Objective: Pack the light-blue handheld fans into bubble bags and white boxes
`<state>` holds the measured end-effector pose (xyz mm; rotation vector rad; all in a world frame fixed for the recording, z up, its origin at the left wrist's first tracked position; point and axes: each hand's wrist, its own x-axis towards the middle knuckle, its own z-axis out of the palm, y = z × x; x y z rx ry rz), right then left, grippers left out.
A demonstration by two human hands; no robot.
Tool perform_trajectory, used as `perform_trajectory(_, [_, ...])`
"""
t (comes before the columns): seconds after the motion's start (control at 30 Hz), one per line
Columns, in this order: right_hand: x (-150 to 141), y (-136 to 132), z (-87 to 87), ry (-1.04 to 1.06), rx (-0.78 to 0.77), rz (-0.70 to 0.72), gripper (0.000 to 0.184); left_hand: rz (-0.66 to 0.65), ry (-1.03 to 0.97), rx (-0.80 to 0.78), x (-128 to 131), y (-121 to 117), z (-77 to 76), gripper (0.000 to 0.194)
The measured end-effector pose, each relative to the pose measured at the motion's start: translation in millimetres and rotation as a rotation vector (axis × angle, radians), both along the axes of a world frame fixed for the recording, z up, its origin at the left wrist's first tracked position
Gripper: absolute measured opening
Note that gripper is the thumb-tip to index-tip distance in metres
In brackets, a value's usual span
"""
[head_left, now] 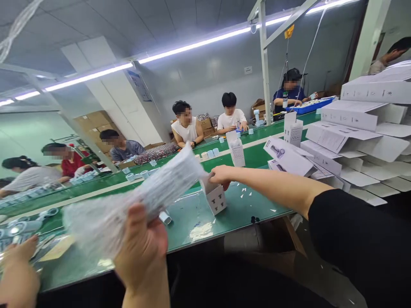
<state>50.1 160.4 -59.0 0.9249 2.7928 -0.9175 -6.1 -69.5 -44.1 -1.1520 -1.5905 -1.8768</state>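
My left hand (141, 250) is raised close to the camera, its fingers closed on a crinkled clear plastic packet (138, 205) that is smeared by motion. My right hand (221, 174) reaches forward from a black sleeve and grips the top of a small white box (216, 200) standing on the green table (192, 222). The box shows small printed icons on its side. The tip of the plastic packet nearly touches the box and my right hand.
A tall stack of flat white cartons (359, 137) fills the right side. Upright white boxes (236, 149) stand on the green conveyor. Several people sit across it. Another person's hand (17, 269) is at the bottom left. A small silver part (165, 217) lies near the box.
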Motion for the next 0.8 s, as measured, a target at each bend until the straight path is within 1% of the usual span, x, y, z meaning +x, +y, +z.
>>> perform_trajectory(0.03, [-4.1, -2.3, -1.5, 0.013, -0.024, 0.013, 0.036, -0.026, 0.007, 0.033, -1.0, 13.8, 6.4, 0.033])
perform_trajectory(0.07, [-6.9, -2.7, -3.2, 0.031, -0.040, 0.025, 0.035, -0.036, 0.031, 0.010, -2.8, 25.8, 11.0, 0.032])
perform_trajectory(0.1, [-8.4, -1.8, -5.4, 0.052, -0.052, 0.039, 0.032, -0.044, 0.076, -0.072, -5.5, 35.4, 14.1, 0.031])
perform_trajectory(0.13, [-8.7, -0.1, -8.1, 0.080, -0.062, 0.056, 0.030, -0.041, 0.144, -0.199, -9.4, 42.3, 16.2, 0.031])
perform_trajectory(0.2, [-7.0, 3.0, -15.8, 0.155, -0.077, 0.088, 0.026, 0.018, 0.282, -0.477, -20.1, 48.6, 21.3, 0.031])
perform_trajectory(0.23, [-5.9, 3.2, -20.4, 0.197, -0.085, 0.101, 0.025, 0.062, 0.318, -0.586, -26.3, 49.0, 25.8, 0.032])
perform_trajectory(0.3, [-5.3, -0.1, -30.5, 0.283, -0.106, 0.118, 0.027, 0.128, 0.302, -0.769, -38.5, 47.6, 41.0, 0.035])
perform_trajectory(0.33, [-6.1, -3.5, -35.2, 0.323, -0.118, 0.124, 0.028, 0.110, 0.259, -0.873, -43.6, 47.1, 51.5, 0.036])
perform_trajectory(0.43, [-11.6, -15.9, -46.0, 0.409, -0.160, 0.140, 0.029, -0.075, 0.134, -1.205, -53.0, 50.8, 85.7, 0.038])
perform_trajectory(0.47, [-13.2, -18.9, -48.1, 0.422, -0.172, 0.142, 0.028, -0.122, 0.108, -1.293, -54.4, 54.2, 95.1, 0.039])
perform_trajectory(0.53, [-13.7, -20.0, -50.0, 0.440, -0.241, 0.161, 0.023, -0.147, 0.095, -1.424, -56.1, 63.2, 107.0, 0.038])
perform_trajectory(0.57, [-12.0, -17.6, -50.1, 0.444, -0.317, 0.198, 0.019, -0.136, 0.108, -1.470, -56.8, 68.6, 109.2, 0.036])
perform_trajectory(0.6, [-9.0, -13.3, -50.0, 0.442, -0.422, 0.261, 0.019, -0.121, 0.137, -1.496, -57.6, 74.3, 109.1, 0.034])
perform_trajectory(0.63, [-4.9, -7.5, -49.9, 0.433, -0.546, 0.339, 0.027, -0.105, 0.180, -1.503, -58.3, 80.1, 107.0, 0.032])
perform_trajectory(0.7, [4.0, 6.5, -50.7, 0.392, -0.791, 0.511, 0.053, -0.040, 0.292, -1.476, -59.6, 91.1, 98.6, 0.027])
perform_trajectory(0.73, [7.4, 13.1, -52.0, 0.362, -0.865, 0.580, 0.065, 0.014, 0.345, -1.457, -59.7, 95.7, 93.1, 0.024])
perform_trajectory(0.77, [9.3, 18.3, -54.0, 0.340, -0.887, 0.621, 0.078, 0.066, 0.397, -1.448, -59.2, 99.3, 87.1, 0.022])
perform_trajectory(0.8, [9.0, 21.7, -56.7, 0.336, -0.852, 0.634, 0.091, 0.108, 0.449, -1.449, -58.1, 101.6, 80.6, 0.020])
